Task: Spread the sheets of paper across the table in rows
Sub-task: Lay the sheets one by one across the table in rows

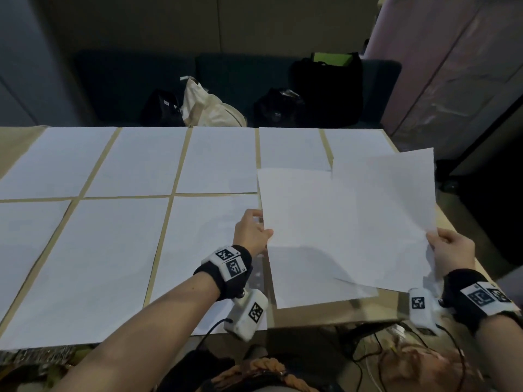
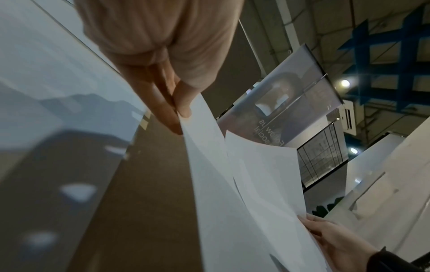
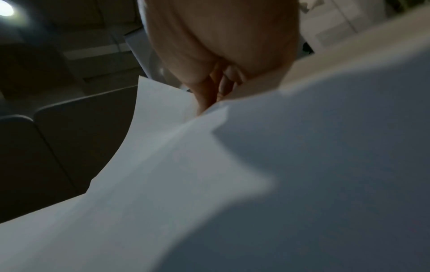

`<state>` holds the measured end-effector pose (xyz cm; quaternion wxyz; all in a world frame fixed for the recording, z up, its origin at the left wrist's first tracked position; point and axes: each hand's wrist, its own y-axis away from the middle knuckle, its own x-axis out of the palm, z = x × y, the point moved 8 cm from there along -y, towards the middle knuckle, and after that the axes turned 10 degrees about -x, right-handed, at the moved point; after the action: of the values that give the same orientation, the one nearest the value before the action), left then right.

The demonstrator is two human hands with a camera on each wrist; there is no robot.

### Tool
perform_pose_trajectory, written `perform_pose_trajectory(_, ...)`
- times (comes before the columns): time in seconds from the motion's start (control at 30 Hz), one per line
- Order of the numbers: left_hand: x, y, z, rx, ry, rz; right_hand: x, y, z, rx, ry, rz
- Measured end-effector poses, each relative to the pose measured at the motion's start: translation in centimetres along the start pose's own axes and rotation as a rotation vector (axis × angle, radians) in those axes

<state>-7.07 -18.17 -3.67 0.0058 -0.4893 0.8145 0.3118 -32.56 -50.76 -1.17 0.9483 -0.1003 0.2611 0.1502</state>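
Note:
Several white sheets lie flat in two rows on the tan table [image 1: 271,314]: a far row [image 1: 147,159] and a near row [image 1: 93,264]. My left hand [image 1: 252,232] pinches the left edge of one sheet [image 1: 308,236] held over the table's right part; in the left wrist view thumb and fingers [image 2: 184,104] clamp that sheet [image 2: 221,184]. My right hand [image 1: 450,250] grips the right edge of another lifted sheet [image 1: 390,216] that overlaps the first. The right wrist view shows curled fingers [image 3: 221,86] on paper [image 3: 186,165]; more sheets beneath cannot be told apart.
Bags sit on a dark bench behind the table: a cream tote [image 1: 209,106], a black bag [image 1: 328,86] with a green top, smaller dark bags [image 1: 162,108]. A pale curtain [image 1: 452,66] hangs at the right. Cables [image 1: 368,349] trail below the near edge.

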Motion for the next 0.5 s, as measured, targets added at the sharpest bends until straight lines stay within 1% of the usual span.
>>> perform_pose_trajectory(0.07,0.6,-0.2,0.4,-0.010,-0.058,0.017,-0.9,-0.6,-0.9,0.020,0.076,0.006)
perform_pose_trajectory(0.27,3.0,-0.2,0.9,0.051,-0.322,0.037,-1.1,-1.7,-3.8,0.091,0.324,0.039)
perform_pose_trajectory(0.4,4.6,-0.4,1.1,0.092,-0.532,0.079,-1.1,-2.3,-4.7,0.151,0.370,0.033)
perform_pose_trajectory(0.47,5.1,-0.1,1.1,0.122,-0.642,0.058,-1.3,-2.9,-4.5,0.167,0.410,0.031)
perform_pose_trajectory(0.5,5.1,0.1,0.8,0.157,-0.679,0.017,-1.4,-3.1,-4.4,0.170,0.453,0.028)
